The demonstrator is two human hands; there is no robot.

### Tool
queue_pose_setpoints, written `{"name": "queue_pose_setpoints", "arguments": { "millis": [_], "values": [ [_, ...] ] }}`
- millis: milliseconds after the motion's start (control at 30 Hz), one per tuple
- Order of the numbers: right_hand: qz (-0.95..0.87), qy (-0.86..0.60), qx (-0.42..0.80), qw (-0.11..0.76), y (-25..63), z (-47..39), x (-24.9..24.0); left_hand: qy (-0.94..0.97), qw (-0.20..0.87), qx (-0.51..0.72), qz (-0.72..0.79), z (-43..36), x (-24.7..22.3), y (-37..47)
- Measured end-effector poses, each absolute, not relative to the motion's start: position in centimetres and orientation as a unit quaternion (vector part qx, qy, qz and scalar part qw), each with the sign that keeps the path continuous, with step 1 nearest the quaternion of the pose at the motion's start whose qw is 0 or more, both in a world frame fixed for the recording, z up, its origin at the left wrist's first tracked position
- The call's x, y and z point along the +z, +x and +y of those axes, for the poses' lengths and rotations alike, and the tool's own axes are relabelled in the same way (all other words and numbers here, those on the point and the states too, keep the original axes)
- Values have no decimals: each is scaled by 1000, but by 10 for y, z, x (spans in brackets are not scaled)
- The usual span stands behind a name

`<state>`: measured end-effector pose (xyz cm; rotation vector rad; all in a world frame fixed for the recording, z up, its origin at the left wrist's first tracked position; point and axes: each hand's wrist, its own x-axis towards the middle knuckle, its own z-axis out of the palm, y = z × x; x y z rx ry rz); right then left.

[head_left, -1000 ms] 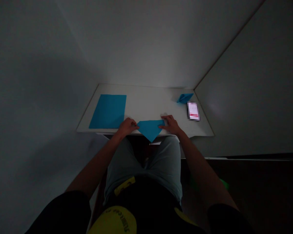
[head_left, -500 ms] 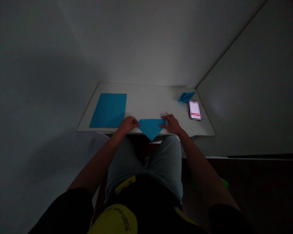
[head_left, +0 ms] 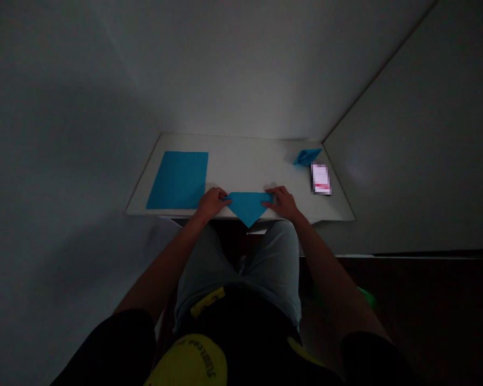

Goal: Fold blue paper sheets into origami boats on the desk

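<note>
A folded piece of blue paper (head_left: 247,206) lies at the table's front edge, its pointed end toward me and jutting past the edge. Its straight side faces the wall. My left hand (head_left: 213,202) pinches the left corner between thumb and fingers. On the other side, my right hand (head_left: 280,202) grips the right corner, thumb on the near side and fingers along the far side. Left of my left hand, a flat blue sheet (head_left: 179,179) rests on the table, close to my knuckles.
The white table (head_left: 241,161) stands against walls at the back and right. Near its right end are a folded blue paper shape (head_left: 307,156) and a phone (head_left: 321,178) with a lit, blurred screen. My legs are below the front edge.
My left fingers have shifted slightly at the paper's left corner. Both hands still hold the folded paper; the whole view has moved a little.
</note>
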<state>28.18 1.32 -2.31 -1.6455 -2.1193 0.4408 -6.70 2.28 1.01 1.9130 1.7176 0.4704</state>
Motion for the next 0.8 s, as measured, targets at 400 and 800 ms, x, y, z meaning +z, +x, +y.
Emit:
{"name": "queue_pose_setpoints", "arguments": {
  "millis": [400, 800],
  "values": [
    [-752, -600, 131, 239, 273, 6, -20, 627, 454, 298, 559, 16, 8, -75],
    [-733, -598, 157, 283, 274, 5, -21, 712, 403, 282, 501, 12, 3, -88]
  ]
}}
